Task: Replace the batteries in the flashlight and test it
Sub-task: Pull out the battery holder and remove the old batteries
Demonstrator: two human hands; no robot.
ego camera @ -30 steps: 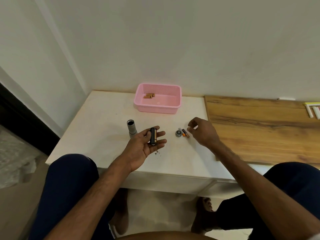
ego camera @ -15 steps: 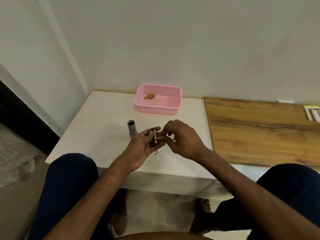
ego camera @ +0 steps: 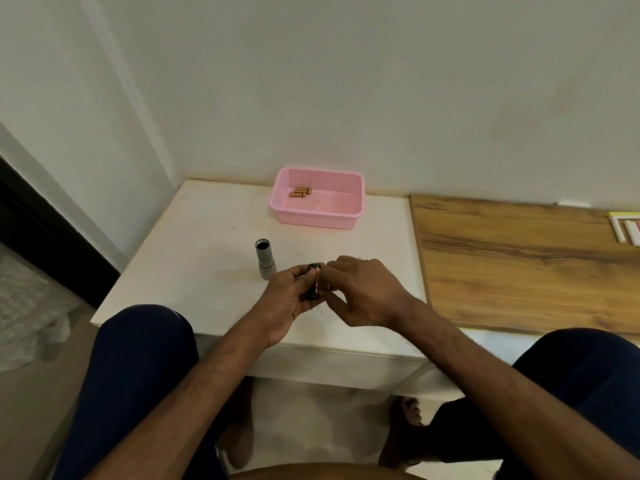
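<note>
The left hand (ego camera: pixel 282 299) is held palm-up above the front edge of the white counter (ego camera: pixel 194 258), about midway along it. Its fingers are curled around a black battery holder (ego camera: pixel 314 282), which stands roughly upright in the grip; a gold-coloured battery shows along the holder's right side. The right hand (ego camera: pixel 363 292) meets the holder from the right. Its fingers (ego camera: pixel 341 268) are pinched at the holder's upper end, touching the area of the battery; what exactly they hold is hidden, so it cannot be told whether they grip the battery or only press on it.

The grey flashlight body (ego camera: pixel 265 259) stands on end on the counter, open end up, just beside the left hand on its far-left side, apart from it.

A pink basket (ego camera: pixel 358 206) sits near the back edge of the counter, close to the wall. Several gold batteries (ego camera: pixel 300 192) lie together in the basket's back left corner.

To the right of the counter, a wooden surface (ego camera: pixel 519 265) adjoins it. White stick-shaped items (ego camera: pixel 628 232) lie at the far right edge of that surface; their kind cannot be determined.

Both knees, in dark trousers, flank the counter's front edge.
</note>
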